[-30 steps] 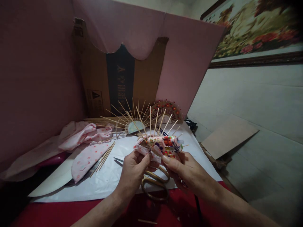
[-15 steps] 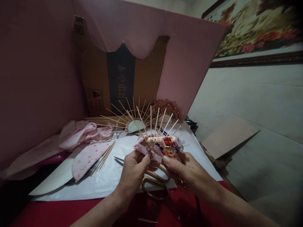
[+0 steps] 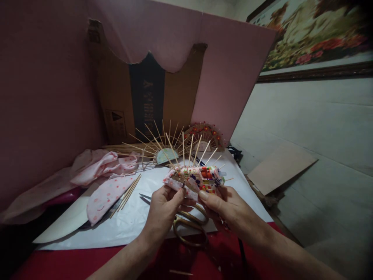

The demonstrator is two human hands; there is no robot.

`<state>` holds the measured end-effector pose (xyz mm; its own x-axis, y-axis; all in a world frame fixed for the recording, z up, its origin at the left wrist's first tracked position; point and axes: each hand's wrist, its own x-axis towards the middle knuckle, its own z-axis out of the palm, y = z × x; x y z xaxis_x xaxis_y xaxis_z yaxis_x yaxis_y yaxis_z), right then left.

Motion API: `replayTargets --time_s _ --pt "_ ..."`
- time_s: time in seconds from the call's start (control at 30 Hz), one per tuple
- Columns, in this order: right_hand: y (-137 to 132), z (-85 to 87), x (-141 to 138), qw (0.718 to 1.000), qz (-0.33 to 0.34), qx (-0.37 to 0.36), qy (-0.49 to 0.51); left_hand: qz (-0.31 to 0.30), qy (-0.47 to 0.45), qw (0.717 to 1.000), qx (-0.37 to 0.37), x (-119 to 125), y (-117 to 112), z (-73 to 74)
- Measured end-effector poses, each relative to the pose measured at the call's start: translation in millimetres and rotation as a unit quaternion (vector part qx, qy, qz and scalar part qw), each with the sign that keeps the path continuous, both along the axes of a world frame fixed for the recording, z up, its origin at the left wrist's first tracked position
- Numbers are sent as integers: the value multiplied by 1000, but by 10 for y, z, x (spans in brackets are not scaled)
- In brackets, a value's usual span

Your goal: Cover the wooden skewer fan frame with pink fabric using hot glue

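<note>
Between both hands is a fabric-wrapped piece (image 3: 192, 179) in white with colourful prints, and several thin wooden sticks fan upward from its far edge. My left hand (image 3: 166, 206) pinches its near left edge, thumb on top. On the right, my right hand (image 3: 221, 204) grips the near right part, its thumb pressed on the cloth and its other fingers hidden beneath. Below the hands lie scissors (image 3: 190, 231) with bronze-coloured handles, their blades pointing left on the white sheet (image 3: 128, 229).
Left on the sheet are a dotted pink half-round piece (image 3: 109, 194), loose sticks (image 3: 126, 196) and crumpled pink cloth (image 3: 101, 169). Behind stand a stick fan with a pale half-round base (image 3: 166, 156) and a red-beaded one (image 3: 204, 134). A cardboard panel (image 3: 180, 101) rises at the back.
The whole view has shifted very slightly. Both hands keep their hold on the fabric-wrapped piece, with hardly any movement.
</note>
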<state>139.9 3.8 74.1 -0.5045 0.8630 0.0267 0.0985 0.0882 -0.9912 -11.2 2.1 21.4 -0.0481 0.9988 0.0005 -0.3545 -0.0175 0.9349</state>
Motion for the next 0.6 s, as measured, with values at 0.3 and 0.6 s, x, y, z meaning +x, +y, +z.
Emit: replayTargets --time_s 0.3,0.6 --pt "4 9 -34 1000 20 1 16 -5 1 1000 10 -4 2 -9" --pt "52 -62 30 998 11 -61 16 -7 -8 1000 -6 -7 16 2"
